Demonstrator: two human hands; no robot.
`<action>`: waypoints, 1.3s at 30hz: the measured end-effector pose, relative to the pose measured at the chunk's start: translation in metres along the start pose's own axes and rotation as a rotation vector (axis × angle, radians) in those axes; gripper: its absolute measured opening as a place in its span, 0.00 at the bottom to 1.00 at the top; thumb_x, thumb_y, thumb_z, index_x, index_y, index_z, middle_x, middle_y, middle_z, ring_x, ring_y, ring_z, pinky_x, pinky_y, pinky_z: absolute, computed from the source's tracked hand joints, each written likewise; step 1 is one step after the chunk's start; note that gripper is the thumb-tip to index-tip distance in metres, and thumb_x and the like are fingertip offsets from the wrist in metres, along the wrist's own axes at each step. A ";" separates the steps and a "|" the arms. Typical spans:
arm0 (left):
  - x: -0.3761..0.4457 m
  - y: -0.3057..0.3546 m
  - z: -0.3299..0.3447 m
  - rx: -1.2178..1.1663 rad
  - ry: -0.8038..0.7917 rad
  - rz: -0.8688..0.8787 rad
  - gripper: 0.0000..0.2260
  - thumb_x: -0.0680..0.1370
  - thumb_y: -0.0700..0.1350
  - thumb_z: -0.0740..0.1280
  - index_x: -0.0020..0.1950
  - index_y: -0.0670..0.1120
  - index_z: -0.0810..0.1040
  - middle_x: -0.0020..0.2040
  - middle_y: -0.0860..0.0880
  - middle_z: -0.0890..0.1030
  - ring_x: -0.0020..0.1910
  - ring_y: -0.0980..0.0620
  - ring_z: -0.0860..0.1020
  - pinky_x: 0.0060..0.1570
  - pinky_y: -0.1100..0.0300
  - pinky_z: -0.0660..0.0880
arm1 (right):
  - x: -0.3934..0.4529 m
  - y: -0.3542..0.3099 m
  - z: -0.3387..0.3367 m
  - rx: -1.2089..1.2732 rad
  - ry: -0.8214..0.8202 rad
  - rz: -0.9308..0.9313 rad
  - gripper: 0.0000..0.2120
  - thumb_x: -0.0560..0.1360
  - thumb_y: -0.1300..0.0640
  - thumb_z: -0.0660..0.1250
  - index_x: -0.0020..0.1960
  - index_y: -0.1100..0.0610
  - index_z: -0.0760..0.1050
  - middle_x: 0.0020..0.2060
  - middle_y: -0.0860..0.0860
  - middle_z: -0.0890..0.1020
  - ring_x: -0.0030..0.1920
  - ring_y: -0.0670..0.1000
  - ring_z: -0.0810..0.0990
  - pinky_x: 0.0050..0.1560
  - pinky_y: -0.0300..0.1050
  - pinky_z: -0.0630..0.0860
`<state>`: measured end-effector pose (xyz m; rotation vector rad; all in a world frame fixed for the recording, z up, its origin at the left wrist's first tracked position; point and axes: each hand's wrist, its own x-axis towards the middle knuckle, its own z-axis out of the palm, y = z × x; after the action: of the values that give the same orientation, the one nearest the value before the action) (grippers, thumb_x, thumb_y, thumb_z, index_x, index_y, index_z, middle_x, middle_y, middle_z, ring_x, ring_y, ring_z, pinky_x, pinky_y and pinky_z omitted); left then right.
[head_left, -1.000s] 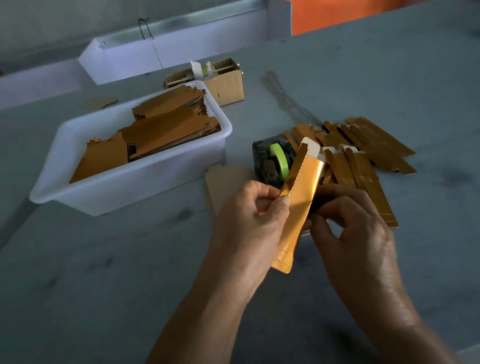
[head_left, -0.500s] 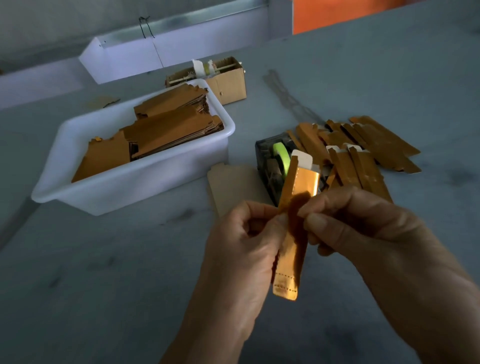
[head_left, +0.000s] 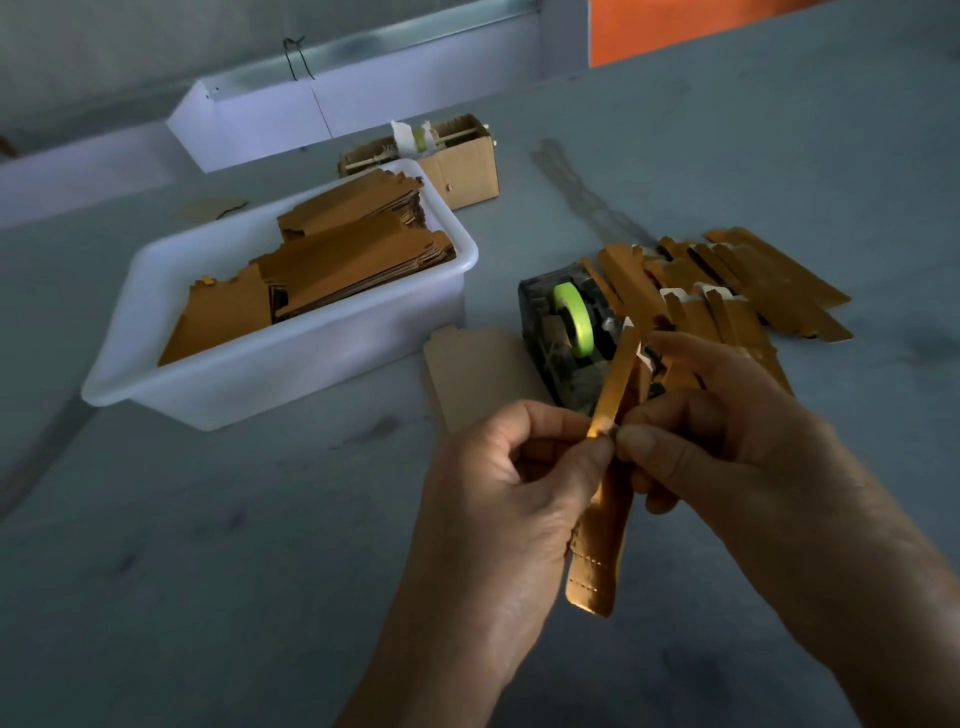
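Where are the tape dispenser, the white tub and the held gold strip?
tape dispenser (head_left: 574, 319), head view, green roll.
white tub (head_left: 291, 379), head view, front wall.
gold strip (head_left: 593, 574), head view, lower end.

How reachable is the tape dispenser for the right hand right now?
Probably yes: the tape dispenser sits just beyond the right hand, nothing between, though that hand pinches the gold strip.

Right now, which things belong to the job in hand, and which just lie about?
Job: narrow gold card sleeve in left hand and right hand; black tape dispenser; white plastic tub of gold blanks; gold sleeve pile.
Lying about: brown cardboard box; long white trough.
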<state>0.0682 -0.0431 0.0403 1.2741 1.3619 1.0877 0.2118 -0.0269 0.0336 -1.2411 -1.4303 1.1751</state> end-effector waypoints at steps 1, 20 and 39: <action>0.000 0.000 0.000 -0.001 -0.007 0.004 0.02 0.73 0.47 0.71 0.43 0.54 0.82 0.37 0.51 0.85 0.34 0.56 0.82 0.32 0.67 0.74 | 0.000 -0.001 0.000 -0.015 0.004 0.012 0.33 0.61 0.48 0.65 0.65 0.42 0.62 0.36 0.46 0.83 0.36 0.43 0.82 0.34 0.31 0.76; -0.004 -0.005 0.015 -0.057 0.119 0.046 0.06 0.77 0.45 0.68 0.39 0.49 0.80 0.33 0.50 0.84 0.30 0.55 0.81 0.29 0.67 0.74 | -0.002 -0.004 0.005 -0.237 0.121 0.046 0.28 0.68 0.55 0.72 0.65 0.49 0.67 0.36 0.37 0.82 0.34 0.37 0.81 0.32 0.29 0.75; -0.008 -0.013 0.020 -0.223 0.196 0.091 0.06 0.70 0.49 0.72 0.39 0.47 0.82 0.32 0.48 0.82 0.29 0.56 0.79 0.28 0.66 0.74 | -0.007 -0.008 0.004 0.038 -0.002 0.141 0.25 0.52 0.39 0.68 0.47 0.47 0.78 0.39 0.45 0.84 0.41 0.45 0.83 0.48 0.48 0.79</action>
<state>0.0858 -0.0522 0.0246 1.0977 1.2923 1.4165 0.2074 -0.0350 0.0410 -1.3324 -1.3328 1.2924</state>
